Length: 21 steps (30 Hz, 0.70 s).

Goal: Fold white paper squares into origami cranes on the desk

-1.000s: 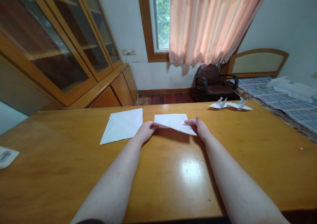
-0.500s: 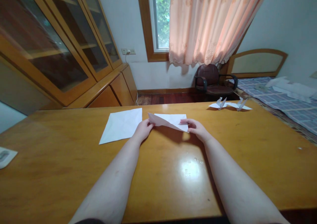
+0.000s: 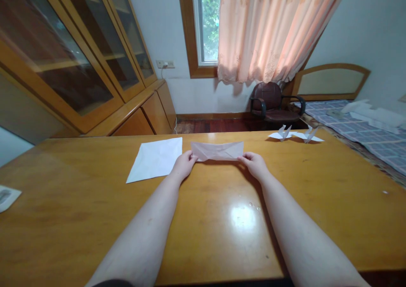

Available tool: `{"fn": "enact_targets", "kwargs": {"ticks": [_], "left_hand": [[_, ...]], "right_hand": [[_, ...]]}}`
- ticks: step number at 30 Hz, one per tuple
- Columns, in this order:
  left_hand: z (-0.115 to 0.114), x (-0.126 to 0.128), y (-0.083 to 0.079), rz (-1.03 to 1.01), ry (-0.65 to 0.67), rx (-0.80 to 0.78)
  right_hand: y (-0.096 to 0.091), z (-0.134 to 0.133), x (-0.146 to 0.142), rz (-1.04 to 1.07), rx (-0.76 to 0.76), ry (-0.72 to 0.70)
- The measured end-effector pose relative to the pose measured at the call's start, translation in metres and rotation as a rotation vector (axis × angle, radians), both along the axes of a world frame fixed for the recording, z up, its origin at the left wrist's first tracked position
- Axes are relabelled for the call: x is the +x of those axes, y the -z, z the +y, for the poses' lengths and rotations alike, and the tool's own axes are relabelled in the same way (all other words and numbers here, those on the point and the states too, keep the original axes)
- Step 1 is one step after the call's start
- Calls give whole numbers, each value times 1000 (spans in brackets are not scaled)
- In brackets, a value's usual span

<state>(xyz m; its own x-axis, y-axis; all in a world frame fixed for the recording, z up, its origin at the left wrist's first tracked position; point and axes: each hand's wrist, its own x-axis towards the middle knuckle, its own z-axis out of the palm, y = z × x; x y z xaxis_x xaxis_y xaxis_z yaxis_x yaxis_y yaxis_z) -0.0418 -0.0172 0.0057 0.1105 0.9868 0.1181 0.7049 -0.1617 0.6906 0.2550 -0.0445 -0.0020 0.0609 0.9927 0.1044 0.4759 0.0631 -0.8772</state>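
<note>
A creased white sheet of paper (image 3: 218, 150) is stretched between my two hands at the far side of the table, its near flap raised. My left hand (image 3: 185, 165) pinches the paper's left end. The right end is pinched by my right hand (image 3: 254, 164), thumb and fingers closed on the corner. To the left lies a flat white sheet (image 3: 158, 158) with faint creases, close beside my left hand. Two folded paper cranes, a left crane (image 3: 281, 133) and a right crane (image 3: 307, 135), stand at the far right of the table.
The wooden table (image 3: 209, 236) spans the foreground. A white object (image 3: 9, 199) lies at its left edge. Behind it stand a glass-fronted cabinet (image 3: 123, 109), a dark red armchair (image 3: 269, 98) and a bed (image 3: 355, 117) with a checked cover.
My right hand has closed on the right corner of the paper. The near flap, earlier raised only at the left, now stands up along the whole width.
</note>
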Motion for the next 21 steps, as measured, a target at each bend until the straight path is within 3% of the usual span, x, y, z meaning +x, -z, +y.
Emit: {"fn": "enact_targets", "kwargs": {"ticks": [5, 14, 21], "left_hand": [[-6, 8, -4, 54, 10, -44], [-5, 6, 1, 34, 46, -39], [-8, 8, -1, 275, -2, -22]], "right_hand": [[1, 3, 3, -203, -21, 82], [-3, 3, 2, -328, -47, 125], [0, 4, -1, -423, -134, 146]]}}
